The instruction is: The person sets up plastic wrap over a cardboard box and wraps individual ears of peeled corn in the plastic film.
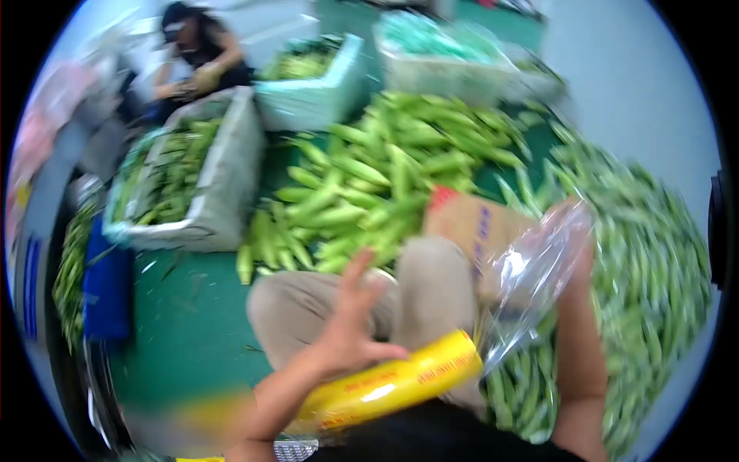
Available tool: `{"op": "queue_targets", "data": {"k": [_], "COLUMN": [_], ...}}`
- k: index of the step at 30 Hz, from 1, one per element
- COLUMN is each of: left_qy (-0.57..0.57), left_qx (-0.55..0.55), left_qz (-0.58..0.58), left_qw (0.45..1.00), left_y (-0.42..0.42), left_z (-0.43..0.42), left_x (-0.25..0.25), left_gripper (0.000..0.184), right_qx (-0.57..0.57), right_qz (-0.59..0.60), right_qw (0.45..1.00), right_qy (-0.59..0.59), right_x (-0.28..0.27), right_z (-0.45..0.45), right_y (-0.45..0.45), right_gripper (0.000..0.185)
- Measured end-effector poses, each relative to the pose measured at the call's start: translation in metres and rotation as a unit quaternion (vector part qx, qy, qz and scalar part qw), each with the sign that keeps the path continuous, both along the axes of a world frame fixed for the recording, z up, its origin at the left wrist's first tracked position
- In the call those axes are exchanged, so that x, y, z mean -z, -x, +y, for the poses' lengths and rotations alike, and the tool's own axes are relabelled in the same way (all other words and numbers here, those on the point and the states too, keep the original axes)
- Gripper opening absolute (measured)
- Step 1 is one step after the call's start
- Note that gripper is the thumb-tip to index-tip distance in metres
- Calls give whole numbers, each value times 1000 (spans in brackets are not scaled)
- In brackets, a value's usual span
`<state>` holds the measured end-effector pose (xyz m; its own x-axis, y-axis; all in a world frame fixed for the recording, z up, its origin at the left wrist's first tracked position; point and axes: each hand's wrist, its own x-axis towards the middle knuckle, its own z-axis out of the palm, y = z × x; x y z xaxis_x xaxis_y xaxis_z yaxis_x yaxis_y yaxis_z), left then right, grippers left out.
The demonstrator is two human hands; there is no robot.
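My left hand (350,327) is raised over my lap with its fingers spread and nothing in them. Just below it lies a thick yellow roll (400,381) with red print. At the right, my right hand (568,231) is closed on shiny clear plastic film (531,269), which hangs crumpled down toward the roll's right end. The fingers there are partly hidden and blurred. Behind the film stands a brown cardboard box (469,219) with blue lettering, close to my knee.
Green corn ears (369,177) lie heaped ahead. A large pile of long green produce (654,285) fills the right side. White foam boxes (227,177) with greens stand at the left and back. Another person (204,54) sits at the back left.
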<state>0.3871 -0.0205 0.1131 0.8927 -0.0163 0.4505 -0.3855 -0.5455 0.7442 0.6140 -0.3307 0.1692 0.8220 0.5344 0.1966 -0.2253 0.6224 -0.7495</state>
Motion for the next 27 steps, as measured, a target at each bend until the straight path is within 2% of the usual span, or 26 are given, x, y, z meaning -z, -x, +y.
{"op": "queue_targets", "data": {"k": [1, 2, 5, 8, 11, 12, 14, 16, 18, 19, 21, 24, 25, 27], "left_qy": [120, 37, -86, -119, 16, 131, 121, -20, -93, -92, -139, -96, -34, -56], "left_qx": [29, 31, 5, -62, -252, -302, -292, -225, -210, -231, -248, -280, -254, -125], "left_qz": [-44, -121, -242, -239, -155, -215, -298, -191, -134, -136, -111, -161, -198, -253], "left_qw": [991, 991, 966, 962, 955, 920, 901, 955, 964, 959, 952, 942, 946, 958], "left_y": [-9, -17, -8, 19, 23, 25, 34, 46, 48, 37, 37, 46, 44, 44], "left_z": [-17, -23, -27, -18, -9, -1, 6, -25, -42, -51, -60, -57, -61, -59], "left_x": [8, 9, -4, -17, 21, -6, -29, -47, -40, -32, -24, -27, -26, -21], "left_gripper": [121, 119, 57, 18, 15, 13, 20, 20, 22, 24, 35, 39, 38, 39], "right_qx": [-68, -128, -211, -218, -224, -226, -228, -227, -233, -233, -234, -238, -235, -231], "right_qz": [36, 68, 135, 132, 98, 87, 77, 75, 77, 77, 78, 84, 86, 93], "right_qw": [997, 989, 966, 960, 956, 955, 954, 954, 953, 953, 954, 953, 953, 955], "right_qy": [5, 19, 72, 117, 163, 171, 180, 178, 177, 180, 173, 168, 169, 160], "right_x": [12, 23, 53, 70, 78, 79, 82, 84, 84, 84, 84, 84, 84, 83], "right_z": [45, 83, 143, 163, 173, 179, 187, 185, 184, 183, 180, 175, 172, 174], "right_y": [31, 65, 144, 172, 177, 178, 183, 185, 189, 189, 190, 186, 186, 182], "right_gripper": [13, 14, 15, 17, 19, 20, 21, 22, 23, 24, 25, 27, 28, 29]}}
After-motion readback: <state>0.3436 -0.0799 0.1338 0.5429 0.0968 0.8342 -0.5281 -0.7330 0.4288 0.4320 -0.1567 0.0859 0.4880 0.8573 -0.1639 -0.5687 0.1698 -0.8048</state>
